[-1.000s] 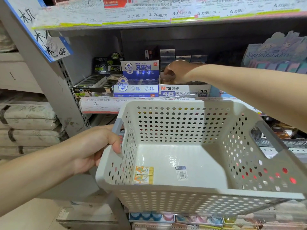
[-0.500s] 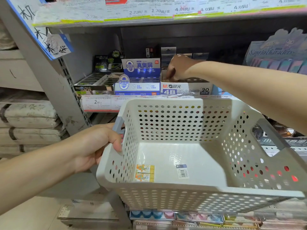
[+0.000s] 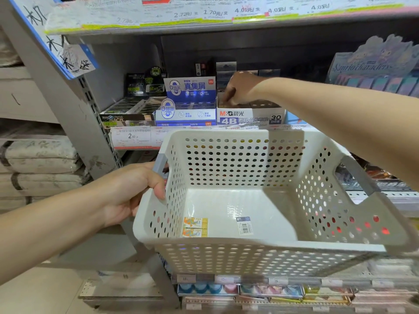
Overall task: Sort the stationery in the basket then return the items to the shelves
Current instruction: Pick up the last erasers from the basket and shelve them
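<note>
The white perforated basket (image 3: 260, 252) is held up in front of the shelf, tilted toward the camera, and is nearly emptied: two small yellow-and-orange packets (image 3: 195, 227) lie side by side on its floor against the left wall, and a white barcode label (image 3: 244, 225) sits near the middle of the floor, whether stuck on or loose cannot be told. The left hand (image 3: 133, 191) grips the grey handle (image 3: 159, 163) on the basket's left rim, fingers curled over the edge.

Above and behind the basket, the right hand (image 3: 238, 90) reaches down into the open M&G 4B eraser box (image 3: 250, 116) on the shelf (image 3: 136, 138), just right of the blue-and-white Deli eraser box (image 3: 189, 103). Its fingers are bunched, pointing downward into the box, but whether they pinch an eraser or have let go cannot be told.

This looks like the returning step, an eraser going to its box. Next, the right hand would need to come back to the basket for the two packets and find their matching place.
</note>
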